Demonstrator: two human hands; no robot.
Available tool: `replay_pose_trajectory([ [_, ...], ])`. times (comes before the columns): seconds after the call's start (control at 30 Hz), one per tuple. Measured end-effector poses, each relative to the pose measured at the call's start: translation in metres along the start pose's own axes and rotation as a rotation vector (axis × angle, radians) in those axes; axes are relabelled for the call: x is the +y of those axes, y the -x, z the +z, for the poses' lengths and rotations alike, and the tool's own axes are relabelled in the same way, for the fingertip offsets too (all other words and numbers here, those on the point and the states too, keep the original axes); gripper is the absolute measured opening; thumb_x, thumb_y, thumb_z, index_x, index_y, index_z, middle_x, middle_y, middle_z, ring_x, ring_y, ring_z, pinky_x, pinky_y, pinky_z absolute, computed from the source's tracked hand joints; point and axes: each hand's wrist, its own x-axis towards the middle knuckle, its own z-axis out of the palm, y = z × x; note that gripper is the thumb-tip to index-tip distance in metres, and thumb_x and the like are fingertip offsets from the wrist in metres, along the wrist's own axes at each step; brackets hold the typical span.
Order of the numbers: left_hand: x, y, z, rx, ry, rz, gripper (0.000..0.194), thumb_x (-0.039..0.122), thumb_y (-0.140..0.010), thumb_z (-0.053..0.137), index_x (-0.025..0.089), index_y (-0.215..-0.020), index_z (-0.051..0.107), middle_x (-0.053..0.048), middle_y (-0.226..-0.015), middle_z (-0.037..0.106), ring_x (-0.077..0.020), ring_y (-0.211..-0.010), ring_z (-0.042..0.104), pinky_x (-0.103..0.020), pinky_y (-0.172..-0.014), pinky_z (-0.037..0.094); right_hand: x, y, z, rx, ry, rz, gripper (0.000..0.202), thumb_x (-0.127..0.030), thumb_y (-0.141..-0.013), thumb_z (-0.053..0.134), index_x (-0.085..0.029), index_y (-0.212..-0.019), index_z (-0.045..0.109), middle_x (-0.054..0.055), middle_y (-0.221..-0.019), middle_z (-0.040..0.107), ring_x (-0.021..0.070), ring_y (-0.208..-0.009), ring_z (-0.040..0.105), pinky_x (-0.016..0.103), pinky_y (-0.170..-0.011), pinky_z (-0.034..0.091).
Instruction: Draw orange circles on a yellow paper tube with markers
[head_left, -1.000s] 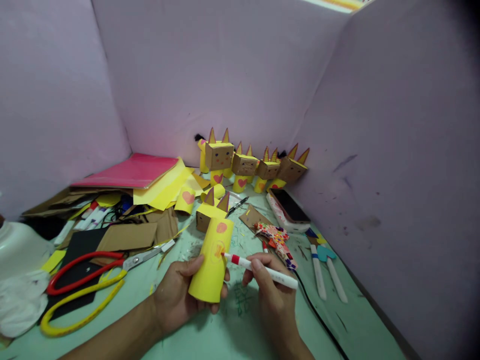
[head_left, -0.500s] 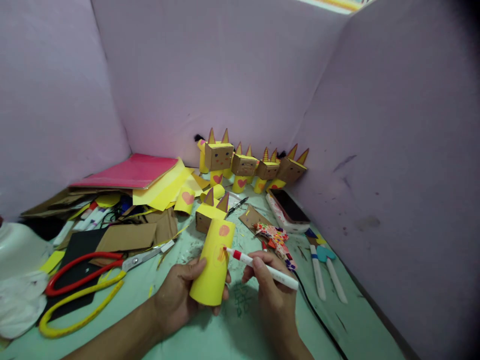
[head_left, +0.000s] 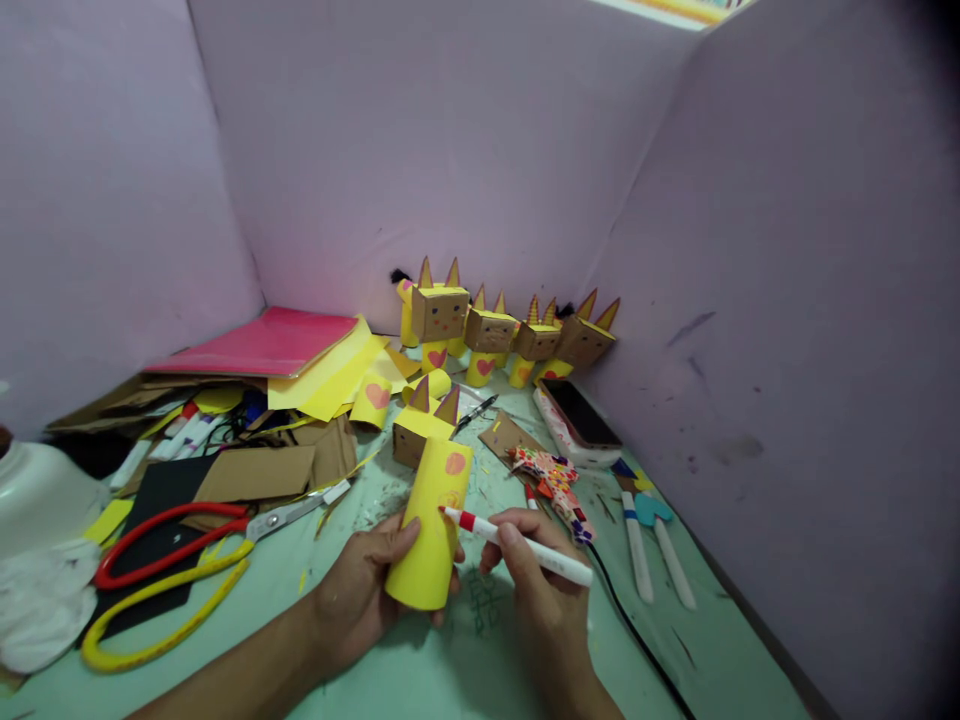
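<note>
A yellow paper tube [head_left: 426, 550] leans slightly to the right in my left hand [head_left: 367, 590], whose thumb lies on its left side and whose fingers wrap behind it. Two orange-red marks show on the tube, a round one near the top and a scribbled one below. My right hand [head_left: 536, 585] grips a white marker [head_left: 551, 562] with a red collar. The marker's red tip meets the tube's surface just under the lower mark. Right behind the tube is a box head [head_left: 411, 440] with pointed ears.
Several box-headed figures [head_left: 441, 315] stand at the back wall. Scissors [head_left: 259, 525], cardboard [head_left: 255, 473] and a pink folder [head_left: 262, 342] are left. A phone [head_left: 577, 412], a patterned glue gun [head_left: 551, 482] with a black cord and capped markers [head_left: 636, 545] are right.
The marker tip has moved slightly down and left on the tube, from the lower mark to just under it. The tube has shifted a little to the right.
</note>
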Motion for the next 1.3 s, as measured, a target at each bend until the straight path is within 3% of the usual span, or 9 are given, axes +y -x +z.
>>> replay_pose_trajectory([
  [0.47,-0.0002,-0.0005,0.0000,0.002,-0.002,-0.009,0.021,0.027,-0.082,0.054,0.011,-0.096,0.057,-0.011,-0.078,0.067,-0.0225,-0.061,0.065,-0.030,-0.046,0.049,-0.0009,-0.0009,0.0028,0.041,-0.009,-0.018,0.025,-0.041,-0.075,0.061,-0.018,-0.065,0.064,-0.001,-0.050,0.059,0.0131,-0.048,0.052,0.022,-0.047,0.039],
  [0.9,0.0008,0.0020,0.0033,0.045,-0.075,0.042,0.030,0.026,-0.078,0.060,0.013,-0.105,0.056,-0.011,-0.087,0.067,-0.0222,-0.069,0.064,-0.032,-0.056,0.050,-0.0013,0.0002,0.0022,0.077,-0.013,-0.038,0.023,-0.040,-0.076,0.062,-0.019,-0.069,0.065,-0.002,-0.052,0.060,0.0131,-0.050,0.054,0.022,-0.048,0.041],
  [1.3,0.0020,0.0041,0.0005,0.047,-0.234,0.192,0.030,0.029,-0.074,0.066,0.016,-0.101,0.060,-0.007,-0.086,0.065,-0.0176,-0.073,0.061,-0.026,-0.062,0.046,0.0006,0.0028,-0.0017,0.044,0.157,-0.202,0.016,-0.034,-0.077,0.061,-0.020,-0.074,0.067,0.000,-0.055,0.061,0.0123,-0.047,0.050,0.022,-0.044,0.035],
])
